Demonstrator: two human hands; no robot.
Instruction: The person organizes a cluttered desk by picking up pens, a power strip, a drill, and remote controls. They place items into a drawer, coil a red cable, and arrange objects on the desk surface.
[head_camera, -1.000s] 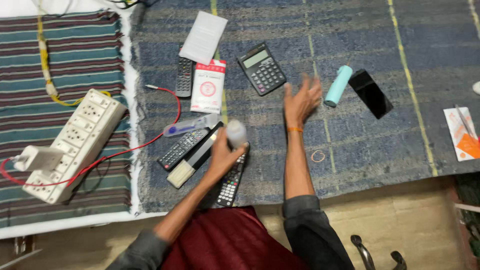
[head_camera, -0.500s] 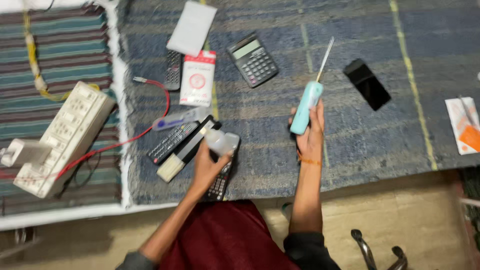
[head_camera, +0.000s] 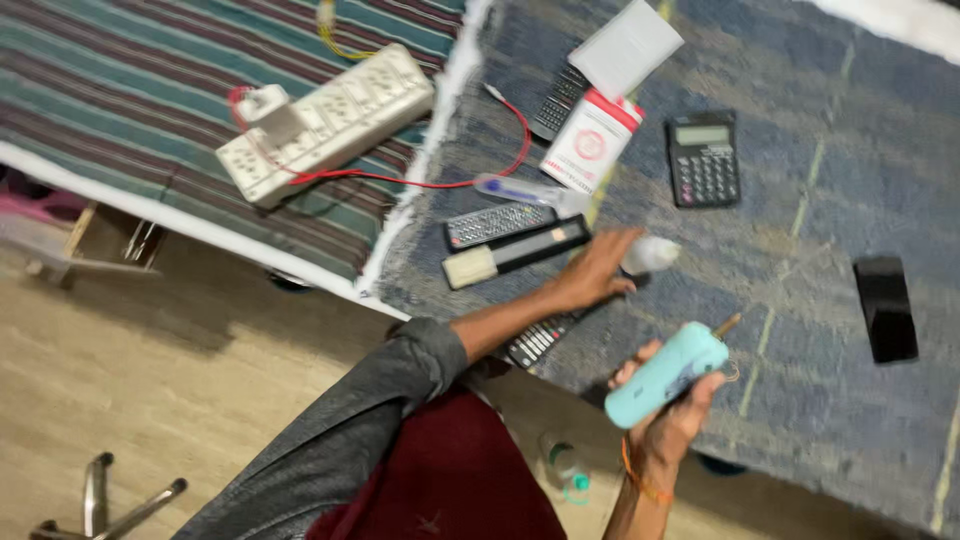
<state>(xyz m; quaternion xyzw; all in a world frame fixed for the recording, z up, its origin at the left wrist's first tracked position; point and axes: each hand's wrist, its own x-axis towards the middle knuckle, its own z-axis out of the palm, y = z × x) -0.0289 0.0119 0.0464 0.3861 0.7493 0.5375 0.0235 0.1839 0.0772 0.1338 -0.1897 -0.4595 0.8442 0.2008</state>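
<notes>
My right hand is raised near the table's front edge and grips a light teal cylindrical tool with a thin metal tip. My left hand reaches over the blue cloth and holds a small white rounded object. Under that hand lies a dark remote. Just left of it sit a grey remote and a black bar with a cream end.
A white power strip with a plug and red wire lies on the striped cloth. A black calculator, a red and white packet, a white card and a black phone lie on the blue cloth. A chair leg stands on the floor.
The view has swung and tilted. My right hand has pulled the teal tool back from the cloth toward me. My left hand stays on the white object by the remotes.
</notes>
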